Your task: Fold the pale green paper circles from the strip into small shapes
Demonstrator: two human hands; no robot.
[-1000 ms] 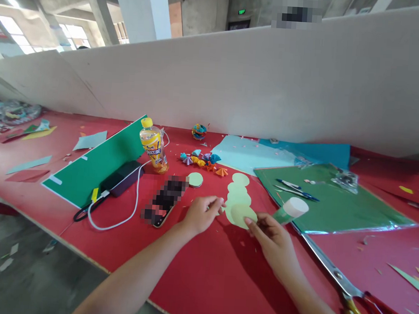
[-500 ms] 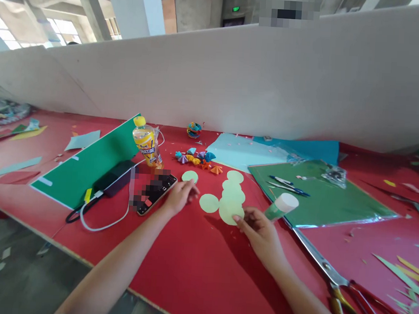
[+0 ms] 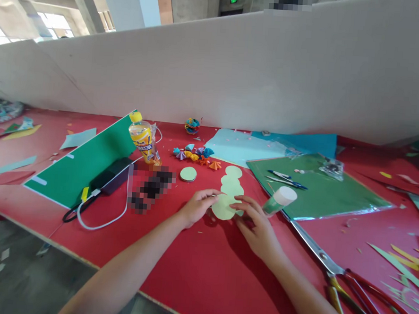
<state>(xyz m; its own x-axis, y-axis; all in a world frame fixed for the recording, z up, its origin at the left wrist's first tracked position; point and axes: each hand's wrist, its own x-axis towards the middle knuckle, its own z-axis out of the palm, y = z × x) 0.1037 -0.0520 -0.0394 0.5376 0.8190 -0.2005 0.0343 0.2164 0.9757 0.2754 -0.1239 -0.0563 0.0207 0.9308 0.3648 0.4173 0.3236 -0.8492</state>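
Observation:
My left hand (image 3: 201, 207) pinches the left edge of a pale green paper circle (image 3: 223, 208). The fingertips of my right hand (image 3: 257, 224) grip the same circle from the right, with the thumb partly hidden. Behind it, several more pale green paper circles (image 3: 232, 177) overlap in a row on the red table (image 3: 203, 265). A short stack of round green paper pieces (image 3: 188, 174) lies to the left, apart from both hands. Just beyond my right hand is a glue stick (image 3: 280, 200) with a white cap, tilted on the table.
Large scissors (image 3: 326, 259) lie at right beside a green sheet in a plastic sleeve (image 3: 320, 201) with pens (image 3: 288, 180) on it. A drink bottle (image 3: 145, 139), black power bank (image 3: 112, 175) and green board (image 3: 77, 175) stand left. Folded paper pieces (image 3: 195, 155) lie behind.
My left hand has moved right from beside the small stack to the circle lying left of the row. That circle has shifted right, and my right fingers now hold it too.

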